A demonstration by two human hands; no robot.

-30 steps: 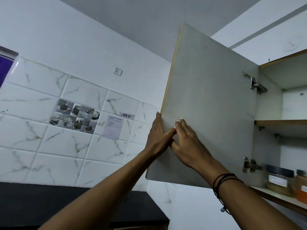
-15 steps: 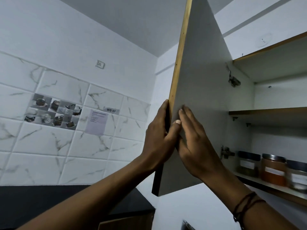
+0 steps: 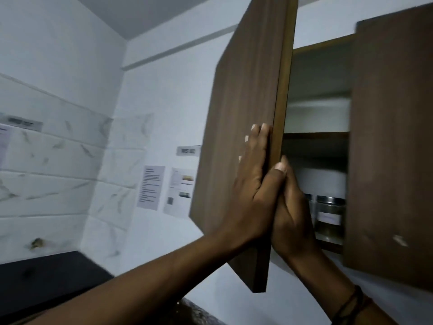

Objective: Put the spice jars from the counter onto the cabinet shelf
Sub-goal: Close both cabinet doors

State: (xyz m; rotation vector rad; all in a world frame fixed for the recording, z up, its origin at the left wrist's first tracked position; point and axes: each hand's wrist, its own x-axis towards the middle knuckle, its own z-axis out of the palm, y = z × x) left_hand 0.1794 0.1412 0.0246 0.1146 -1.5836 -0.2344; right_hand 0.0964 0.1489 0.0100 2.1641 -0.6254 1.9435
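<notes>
Two spice jars shelved behind door-edge fingers — apart.

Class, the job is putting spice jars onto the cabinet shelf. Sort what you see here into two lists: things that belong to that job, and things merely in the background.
Belong to the job:
spice jar on the shelf
cabinet shelf
left cabinet door
left hand, flat on the door's outer face
right hand, behind the door's edge

Background:
right cabinet door
wall papers
dark counter

- The cabinet door now swings nearly shut, its brown outer face showing instead of the pale inner one.
- Only one spice jar now shows clearly through the narrowed gap.
</notes>
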